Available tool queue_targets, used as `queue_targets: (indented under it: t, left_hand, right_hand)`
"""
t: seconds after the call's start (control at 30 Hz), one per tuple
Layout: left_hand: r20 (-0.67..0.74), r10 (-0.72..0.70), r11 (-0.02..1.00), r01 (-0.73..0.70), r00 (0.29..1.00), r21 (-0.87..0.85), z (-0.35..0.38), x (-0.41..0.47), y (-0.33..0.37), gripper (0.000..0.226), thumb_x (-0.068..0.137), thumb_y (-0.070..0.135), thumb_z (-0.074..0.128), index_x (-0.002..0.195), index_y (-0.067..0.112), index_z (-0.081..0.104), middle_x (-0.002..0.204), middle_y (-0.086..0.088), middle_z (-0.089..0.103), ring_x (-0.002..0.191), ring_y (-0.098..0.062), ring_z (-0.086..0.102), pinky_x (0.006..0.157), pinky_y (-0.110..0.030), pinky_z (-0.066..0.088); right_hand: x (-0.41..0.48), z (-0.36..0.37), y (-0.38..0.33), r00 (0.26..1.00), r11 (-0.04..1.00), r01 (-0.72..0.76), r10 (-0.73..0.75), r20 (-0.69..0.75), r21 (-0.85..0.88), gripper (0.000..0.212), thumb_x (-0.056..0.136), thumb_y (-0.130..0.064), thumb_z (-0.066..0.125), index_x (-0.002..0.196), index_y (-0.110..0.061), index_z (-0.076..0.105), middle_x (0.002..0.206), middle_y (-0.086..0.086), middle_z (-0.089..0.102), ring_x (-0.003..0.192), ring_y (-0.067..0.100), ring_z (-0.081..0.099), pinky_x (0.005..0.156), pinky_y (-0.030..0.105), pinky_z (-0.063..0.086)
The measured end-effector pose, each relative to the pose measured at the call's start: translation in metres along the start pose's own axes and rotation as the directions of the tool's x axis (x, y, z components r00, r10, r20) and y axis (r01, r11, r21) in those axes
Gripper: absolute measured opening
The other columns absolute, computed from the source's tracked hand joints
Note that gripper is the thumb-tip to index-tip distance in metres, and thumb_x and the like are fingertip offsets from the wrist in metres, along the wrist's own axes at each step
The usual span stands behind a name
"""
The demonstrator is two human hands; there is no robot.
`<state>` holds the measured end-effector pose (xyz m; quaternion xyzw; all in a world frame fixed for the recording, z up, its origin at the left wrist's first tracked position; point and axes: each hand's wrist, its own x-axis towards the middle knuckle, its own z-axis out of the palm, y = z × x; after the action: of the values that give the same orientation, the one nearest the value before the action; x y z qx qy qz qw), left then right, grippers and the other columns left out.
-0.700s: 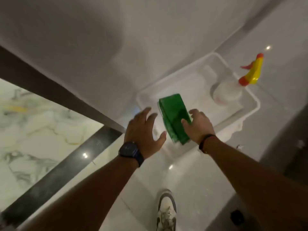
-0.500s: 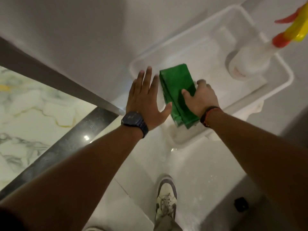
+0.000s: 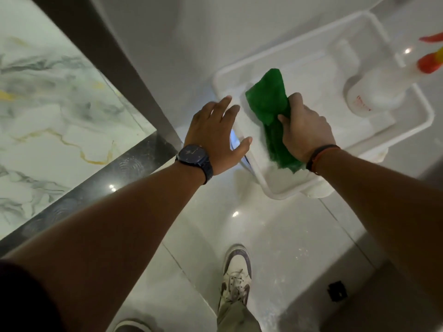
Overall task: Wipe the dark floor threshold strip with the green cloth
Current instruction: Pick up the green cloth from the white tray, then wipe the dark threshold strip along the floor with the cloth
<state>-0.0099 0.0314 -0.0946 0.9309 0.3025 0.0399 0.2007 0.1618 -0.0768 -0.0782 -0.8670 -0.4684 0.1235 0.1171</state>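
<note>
My right hand (image 3: 305, 131) is shut on the green cloth (image 3: 268, 101), which is crumpled and hangs over the near left corner of a white plastic tray (image 3: 424, 111). My left hand (image 3: 215, 137), with a dark watch on the wrist, hovers open just left of the tray's corner, fingers spread, holding nothing. The dark floor threshold strip (image 3: 96, 185) runs diagonally at the left, between white floor tiles and a marbled floor, well left of the cloth.
A white spray bottle (image 3: 376, 94) with a red and yellow trigger lies in the tray's right part. A white wall (image 3: 191, 32) rises behind the tray. My shoe (image 3: 236, 279) stands on the white tile below. A small black object (image 3: 337, 290) lies at lower right.
My right hand has closed around the cloth and bunched it up from its flat folded shape. The view has moved closer to the tray. My left hand stays open beside it.
</note>
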Motion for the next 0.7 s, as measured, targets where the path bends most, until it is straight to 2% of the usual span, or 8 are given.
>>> queue_targets:
  t: [0.07,0.17,0.27,0.37,0.5,0.57,0.63,0.7]
  left_hand:
    - [-0.011,-0.021,1.000,0.020,1.000,-0.014,-0.020,-0.024,-0.020,0.064,0.082,0.052,0.053,0.133,0.013,0.048,0.144,-0.010,0.045,0.127,-0.033,0.041,0.100,-0.045,0.034]
    - [-0.016,-0.085,0.996,0.085,0.996,-0.016,-0.035,-0.072,-0.060,0.058,0.083,0.049,0.055,0.129,0.013,0.052,0.133,-0.009,0.053,0.118,-0.033,0.047,0.097,-0.045,0.036]
    - [-0.025,-0.205,0.978,0.204,0.979,-0.036,-0.029,-0.131,-0.107,0.057,0.083,0.048,0.055,0.126,0.010,0.054,0.127,-0.012,0.057,0.114,-0.036,0.049,0.096,-0.045,0.038]
    - [-0.002,-0.339,0.941,0.339,0.941,-0.014,0.006,-0.194,-0.166,0.058,0.083,0.049,0.055,0.126,0.010,0.054,0.126,-0.013,0.058,0.115,-0.035,0.051,0.095,-0.045,0.042]
    - [0.041,-0.516,0.856,0.514,0.855,0.052,0.089,-0.272,-0.240,0.065,0.084,0.055,0.050,0.135,0.015,0.047,0.138,-0.011,0.051,0.125,-0.030,0.045,0.101,-0.044,0.038]
    - [0.027,-0.591,0.806,0.589,0.806,0.053,0.133,-0.300,-0.277,0.071,0.084,0.057,0.050,0.140,0.014,0.042,0.146,-0.013,0.043,0.132,-0.032,0.038,0.107,-0.045,0.033]
    - [0.018,-0.635,0.771,0.634,0.772,0.059,0.173,-0.316,-0.311,0.078,0.083,0.060,0.047,0.144,0.013,0.036,0.152,-0.015,0.033,0.138,-0.033,0.031,0.111,-0.045,0.028]
    - [-0.005,-0.676,0.733,0.674,0.737,0.091,0.211,-0.329,-0.345,0.084,0.083,0.065,0.039,0.149,0.016,0.025,0.158,-0.013,0.021,0.143,-0.032,0.020,0.116,-0.045,0.019]
  right_hand:
    - [-0.011,-0.013,-0.032,0.991,0.993,0.120,-0.120,-0.054,0.001,0.019,0.097,-0.022,0.041,0.107,-0.006,0.040,0.084,0.015,0.059,0.057,0.031,0.044,0.056,0.037,0.033]
    - [-0.037,-0.014,-0.084,0.957,0.962,0.260,-0.246,-0.151,0.081,0.021,0.095,-0.020,0.045,0.106,-0.003,0.045,0.082,0.017,0.063,0.056,0.037,0.053,0.055,0.033,0.032]
    - [-0.074,0.015,-0.135,0.949,0.927,0.304,-0.276,-0.151,0.220,0.013,0.095,-0.024,0.047,0.101,-0.013,0.043,0.074,0.005,0.060,0.051,0.022,0.047,0.050,0.026,0.034]
    - [-0.098,0.091,-0.172,0.957,0.910,0.283,-0.290,-0.023,0.303,0.009,0.095,-0.027,0.047,0.097,-0.024,0.039,0.071,-0.007,0.050,0.052,0.013,0.045,0.047,0.024,0.033]
    - [-0.102,0.228,-0.197,0.902,0.939,0.186,-0.279,0.328,0.287,0.012,0.096,-0.025,0.047,0.101,-0.016,0.041,0.081,0.006,0.060,0.072,0.034,0.060,0.062,0.036,0.043]
    - [-0.093,0.293,-0.207,0.850,0.938,0.151,-0.284,0.444,0.311,0.014,0.096,-0.026,0.049,0.103,-0.016,0.041,0.090,0.013,0.065,0.080,0.036,0.061,0.067,0.039,0.046]
    - [-0.077,0.342,-0.209,0.829,0.915,0.106,-0.297,0.473,0.389,0.017,0.095,-0.025,0.052,0.107,-0.016,0.045,0.098,0.014,0.067,0.088,0.033,0.062,0.074,0.039,0.048]
    - [-0.059,0.390,-0.202,0.855,0.898,0.075,-0.282,0.436,0.434,0.021,0.094,-0.025,0.053,0.112,-0.015,0.048,0.104,0.012,0.067,0.093,0.032,0.061,0.075,0.033,0.044]
